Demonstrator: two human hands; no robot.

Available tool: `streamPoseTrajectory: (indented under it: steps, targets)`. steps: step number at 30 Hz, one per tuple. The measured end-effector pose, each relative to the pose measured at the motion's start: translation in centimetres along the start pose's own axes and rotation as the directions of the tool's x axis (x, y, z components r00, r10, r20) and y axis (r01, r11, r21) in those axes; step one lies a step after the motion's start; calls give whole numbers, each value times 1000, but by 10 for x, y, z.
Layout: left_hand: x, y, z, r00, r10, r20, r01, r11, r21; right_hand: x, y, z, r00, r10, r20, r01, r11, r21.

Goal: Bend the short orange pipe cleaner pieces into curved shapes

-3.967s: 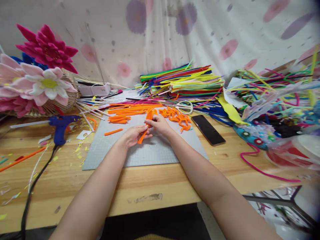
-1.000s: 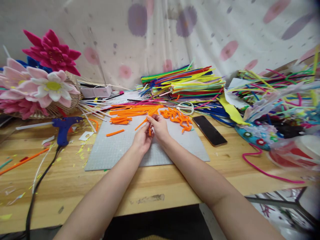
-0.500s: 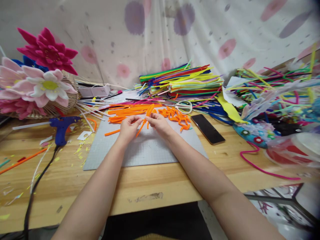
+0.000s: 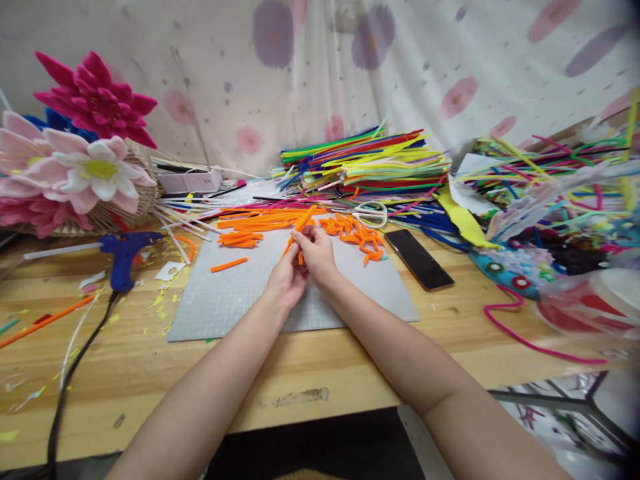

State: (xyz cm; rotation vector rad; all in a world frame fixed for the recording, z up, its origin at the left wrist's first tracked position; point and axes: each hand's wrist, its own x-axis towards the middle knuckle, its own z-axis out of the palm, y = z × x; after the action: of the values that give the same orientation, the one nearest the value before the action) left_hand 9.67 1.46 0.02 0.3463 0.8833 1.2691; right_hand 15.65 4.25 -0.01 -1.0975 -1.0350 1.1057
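Note:
My left hand (image 4: pixel 287 279) and my right hand (image 4: pixel 316 256) meet over a grey cutting mat (image 4: pixel 235 300), both pinching a short orange pipe cleaner (image 4: pixel 300 248) that is bent between the fingers. Just beyond the hands lies a row of straight orange pipe cleaners (image 4: pixel 260 219). To their right sits a heap of bent orange pieces (image 4: pixel 357 235). One loose orange piece (image 4: pixel 229 265) rests on the mat to the left.
A blue glue gun (image 4: pixel 123 256) with a black cord lies at the left, near felt flowers (image 4: pixel 80 167) in a basket. White scissors (image 4: pixel 370 213), a black phone (image 4: pixel 417 259) and stacks of coloured pipe cleaners (image 4: pixel 365 163) fill the back and right.
My left hand, which had moved apart to the left, has come back against my right hand, and the orange pipe cleaner is now folded between them.

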Motion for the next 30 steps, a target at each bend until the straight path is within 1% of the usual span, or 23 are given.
streamPoseTrajectory:
  steps: [2,3,4,5,6,7,8,9,10,11,12,13,15,18,19,21,23,24,25,27,28,29,30]
  targets:
    - [-3,3,-1,999,22,-40,-18,994,108,2,0,-7,983,-181,23,181,951,-251]
    - [-4,7,-4,994,94,-57,-79,971,227,3,0,-10,964,-260,64,265,894,-363]
    - [-4,12,-7,979,194,-57,-160,914,372,5,-1,-13,940,-321,116,338,827,-449]
    - [-4,17,-11,945,327,-14,-269,799,538,6,-3,-16,917,-361,172,397,765,-507]
    - [-4,22,-15,888,453,82,-386,635,669,7,-4,-17,899,-381,217,435,721,-539]
    - [-2,27,-19,809,560,179,-485,465,740,8,-5,-18,891,-380,248,452,703,-549]
    - [0,32,-23,736,629,249,-540,324,777,10,-6,-18,894,-360,267,448,711,-543]
    - [2,36,-27,698,656,288,-552,237,799,11,-8,-18,906,-320,276,421,744,-519]
    - [5,38,-30,688,658,305,-552,202,809,12,-8,-18,923,-262,281,371,797,-476]
    - [8,40,-32,699,648,303,-547,211,810,13,-9,-18,938,-186,294,300,859,-414]
    - [11,41,-34,725,624,292,-543,257,800,14,-9,-18,944,-102,315,211,918,-335]
    - [14,42,-35,759,590,274,-537,331,776,15,-9,-19,937,-16,348,107,964,-244]
    - [18,41,-35,836,493,240,-506,524,686,15,-9,-20,889,138,437,-122,990,-64]
    - [20,38,-33,934,293,204,-356,807,471,13,-7,-19,799,255,544,-398,903,162]
    - [20,37,-32,957,219,190,-279,876,393,12,-6,-17,788,268,555,-451,864,223]
    - [20,34,-30,983,79,165,-119,961,251,10,-4,-11,806,276,524,-491,806,330]
    - [20,29,-28,991,2,135,-25,985,169,7,-2,-6,841,292,456,-488,773,405]
    - [21,26,-28,993,6,115,-25,987,162,6,-2,-4,856,304,417,-481,762,433]
    - [21,22,-27,994,43,97,-60,982,180,6,-1,-2,868,318,381,-476,752,456]
    - [23,14,-27,974,210,89,-227,930,290,5,0,0,881,346,323,-468,735,490]
    - [23,10,-28,938,325,124,-347,862,369,5,0,0,884,355,305,-466,729,501]
    - [23,8,-28,874,453,177,-481,753,449,5,-1,0,885,360,295,-464,725,509]
    - [23,6,-29,791,563,239,-595,617,516,4,-1,1,887,362,288,-462,723,514]
